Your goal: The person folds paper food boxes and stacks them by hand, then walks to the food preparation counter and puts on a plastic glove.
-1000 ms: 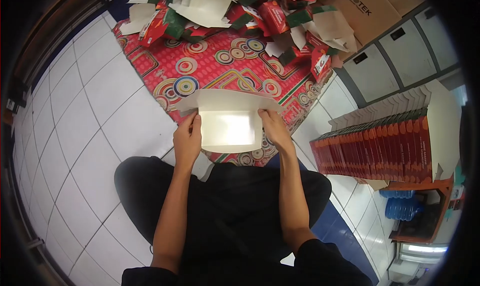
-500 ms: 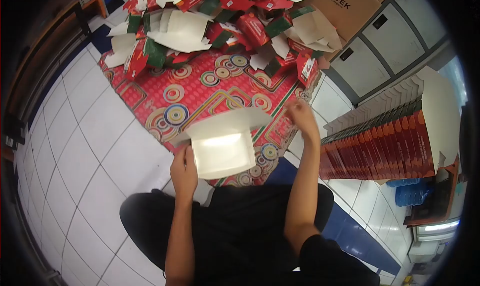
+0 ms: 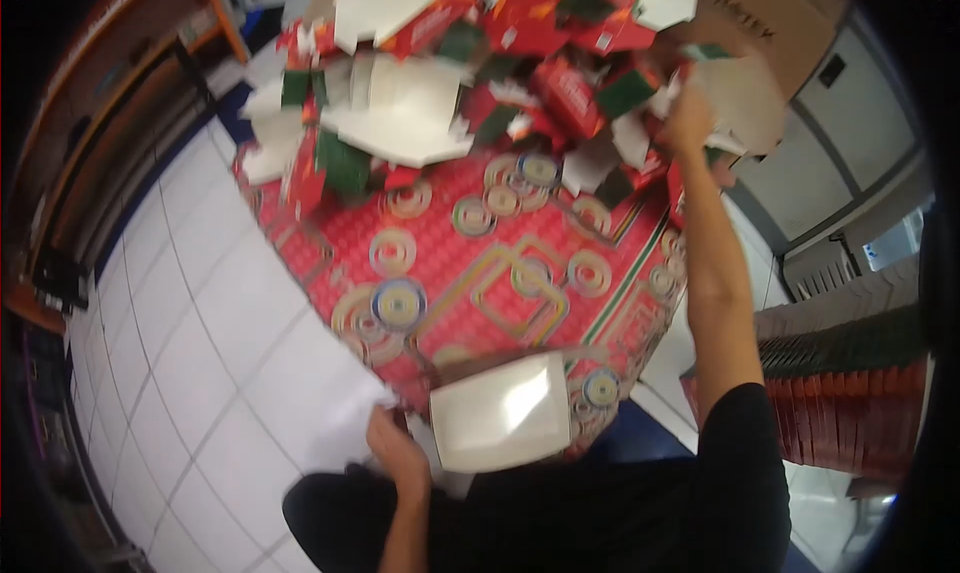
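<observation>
An open paper food box with a shiny white inside stands in front of my lap, its lid edge raised at the far side. My left hand is closed at the box's left side, fingers partly hidden and a little blurred. Stretched far forward, my right hand is at the right part of a heap of red, green and white cartons. Motion smears its fingers, so their grip does not show. A white-sided carton lies right beside that hand.
A patterned red mat lies under the heap, with white floor tiles to the left. On the right stands a long stack of nested red boxes. Behind the heap are a brown cardboard box and grey cabinets.
My right hand has gone from above the mat forward to the heap. The box's lid has tipped away from view, with my left hand still at its side. The whole view has shifted.
</observation>
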